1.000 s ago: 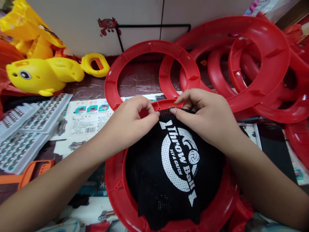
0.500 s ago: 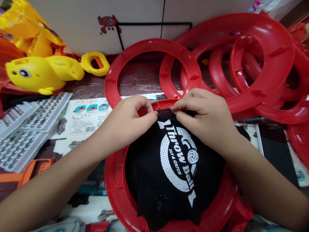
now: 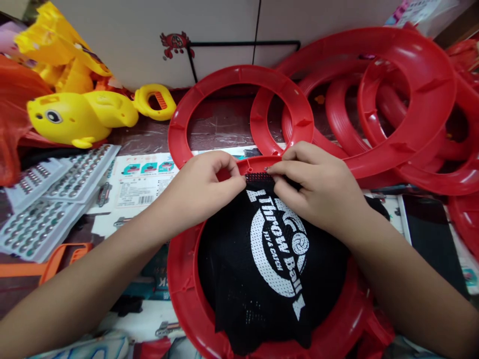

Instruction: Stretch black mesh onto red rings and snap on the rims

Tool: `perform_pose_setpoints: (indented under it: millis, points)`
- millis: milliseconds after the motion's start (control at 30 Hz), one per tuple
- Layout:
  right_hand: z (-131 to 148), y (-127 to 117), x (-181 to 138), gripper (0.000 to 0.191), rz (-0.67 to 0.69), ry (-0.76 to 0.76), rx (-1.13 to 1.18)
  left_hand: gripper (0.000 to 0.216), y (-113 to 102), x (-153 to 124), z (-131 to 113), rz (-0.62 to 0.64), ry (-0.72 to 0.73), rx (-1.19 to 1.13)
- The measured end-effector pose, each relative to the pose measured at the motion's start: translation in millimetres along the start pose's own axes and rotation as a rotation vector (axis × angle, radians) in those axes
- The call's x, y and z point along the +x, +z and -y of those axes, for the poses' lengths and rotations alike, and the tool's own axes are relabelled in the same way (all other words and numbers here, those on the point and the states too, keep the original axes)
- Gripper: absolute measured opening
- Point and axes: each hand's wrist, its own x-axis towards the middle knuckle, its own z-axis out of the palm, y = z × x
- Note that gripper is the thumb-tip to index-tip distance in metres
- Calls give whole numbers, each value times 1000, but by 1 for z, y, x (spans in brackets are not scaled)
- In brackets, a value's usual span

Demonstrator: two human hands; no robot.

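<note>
A black mesh net [image 3: 273, 254] printed with white "Throw Ball" lettering lies inside a red plastic ring [image 3: 179, 294] in front of me. My left hand [image 3: 198, 192] pinches the net's far edge against the ring's far rim, fingers curled. My right hand [image 3: 318, 192] pinches the same edge just to the right, fingertips pressed on the mesh. The two hands nearly touch at the ring's top.
Several loose red rings [image 3: 407, 99] are heaped at the back and right. A yellow toy [image 3: 82, 117] and a yellow handle [image 3: 155, 102] lie at back left. Trays of button cells [image 3: 45, 209] sit at left, printed cards [image 3: 138, 182] under my left arm.
My right hand's fingertips have shifted slightly left along the net's edge, closer to my left hand. The view has moved a little to the left.
</note>
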Motion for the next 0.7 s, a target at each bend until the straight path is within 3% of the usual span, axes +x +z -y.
perform_pose_setpoints:
  millis: [433,700]
  points:
    - [-5,1,1,31,-49,-118,-93,13,0,0,-1,-4,-4,14]
    - [-3,0,-2,31,-38,-161,-263,11,-1,0,1,22,-9,8]
